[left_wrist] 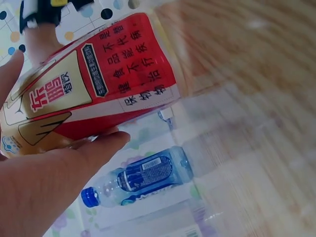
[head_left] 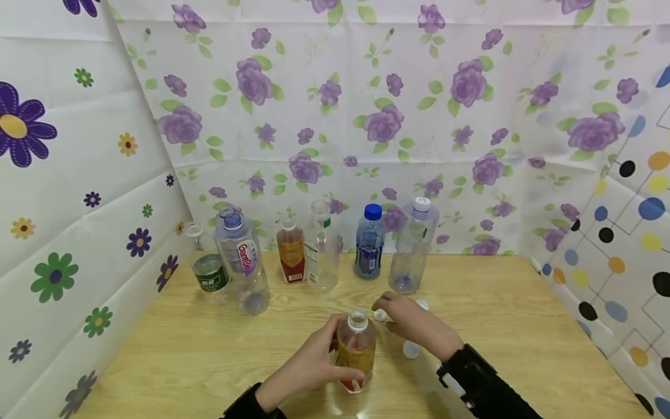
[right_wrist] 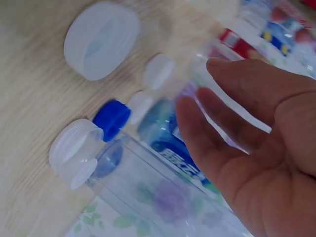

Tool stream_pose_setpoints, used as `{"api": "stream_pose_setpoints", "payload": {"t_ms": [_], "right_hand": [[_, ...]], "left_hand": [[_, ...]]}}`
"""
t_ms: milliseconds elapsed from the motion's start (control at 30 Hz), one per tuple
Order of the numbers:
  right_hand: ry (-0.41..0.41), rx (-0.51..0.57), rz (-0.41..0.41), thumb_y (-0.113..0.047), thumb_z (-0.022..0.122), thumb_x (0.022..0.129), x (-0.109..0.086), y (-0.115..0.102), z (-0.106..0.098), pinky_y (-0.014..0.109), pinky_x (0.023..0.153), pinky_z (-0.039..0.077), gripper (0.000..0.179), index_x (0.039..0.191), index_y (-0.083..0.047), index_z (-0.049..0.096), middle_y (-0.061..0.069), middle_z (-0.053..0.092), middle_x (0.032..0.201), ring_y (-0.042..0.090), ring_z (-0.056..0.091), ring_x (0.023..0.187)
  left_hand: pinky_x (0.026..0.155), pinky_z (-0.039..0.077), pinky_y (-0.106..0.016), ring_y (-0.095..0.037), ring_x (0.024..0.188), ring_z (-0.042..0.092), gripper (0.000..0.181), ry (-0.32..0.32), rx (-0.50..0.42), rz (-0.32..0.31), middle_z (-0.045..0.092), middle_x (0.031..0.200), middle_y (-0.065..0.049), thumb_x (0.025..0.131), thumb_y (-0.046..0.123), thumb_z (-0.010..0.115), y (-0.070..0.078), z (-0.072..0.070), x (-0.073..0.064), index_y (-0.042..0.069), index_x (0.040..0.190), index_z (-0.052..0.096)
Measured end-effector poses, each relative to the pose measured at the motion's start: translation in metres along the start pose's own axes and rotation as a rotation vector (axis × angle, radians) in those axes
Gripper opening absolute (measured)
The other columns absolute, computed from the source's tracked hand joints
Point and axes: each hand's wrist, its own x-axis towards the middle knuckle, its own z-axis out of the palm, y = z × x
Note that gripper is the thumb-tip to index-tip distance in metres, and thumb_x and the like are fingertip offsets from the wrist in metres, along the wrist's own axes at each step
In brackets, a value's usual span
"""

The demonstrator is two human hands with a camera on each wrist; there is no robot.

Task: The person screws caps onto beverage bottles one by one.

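My left hand (head_left: 316, 356) grips an uncapped plastic bottle (head_left: 357, 343) that stands near the front of the table. Its red and gold label (left_wrist: 118, 64) fills much of the left wrist view, with the thumb across it. To the right, my right hand (head_left: 414, 321) hovers over loose bottle caps with nothing between its fingers. A white cap (head_left: 380, 315) shows just under its fingertips, and another white cap (head_left: 410, 350) lies beside the wrist. The right wrist view shows loosely bent fingers near a large white cap (right_wrist: 101, 39), a blue cap (right_wrist: 112, 120) and a clear cap (right_wrist: 74, 150).
Along the back of the wooden table (head_left: 487, 326) stand a green-labelled bottle (head_left: 210, 272), tall clear bottles (head_left: 243, 270), a red-labelled bottle (head_left: 291, 253), a blue-capped bottle (head_left: 369, 244) and a white-capped bottle (head_left: 413, 247). Flower-printed sheets (head_left: 335, 128) hang behind them.
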Motion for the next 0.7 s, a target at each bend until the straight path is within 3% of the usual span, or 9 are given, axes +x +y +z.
{"api": "stream_pose_setpoints", "payload": {"t_ms": [167,333,700], "right_hand": [[0.013,-0.078,0.003,0.003,0.082,0.082,0.018,0.005,0.006,0.038,0.085,0.059,0.041,0.120,-0.003,0.068,0.013,0.064,0.112,0.030,0.064,0.105],[-0.006,-0.117,-0.030,0.007,0.082,0.081,0.028,0.011,0.013,0.039,0.084,0.059,0.035,0.112,-0.003,0.072,0.012,0.066,0.105,0.029,0.065,0.097],[0.005,-0.157,-0.051,0.013,0.078,0.079,0.033,0.020,0.024,0.035,0.076,0.059,0.029,0.096,-0.010,0.076,0.006,0.069,0.090,0.024,0.067,0.083]], "left_hand": [[0.104,0.052,-0.035,-0.026,0.129,0.056,0.079,0.021,0.007,-0.010,0.053,0.143,-0.006,0.087,0.027,0.084,0.000,0.003,0.002,0.016,0.151,0.039],[0.105,0.052,-0.034,-0.027,0.129,0.056,0.077,0.028,0.006,-0.028,0.055,0.142,-0.005,0.087,0.027,0.084,0.001,0.005,0.002,0.016,0.150,0.041],[0.107,0.051,-0.036,-0.028,0.130,0.056,0.076,0.040,0.016,-0.033,0.055,0.141,-0.006,0.087,0.025,0.084,0.005,0.005,0.002,0.015,0.149,0.041]]}}
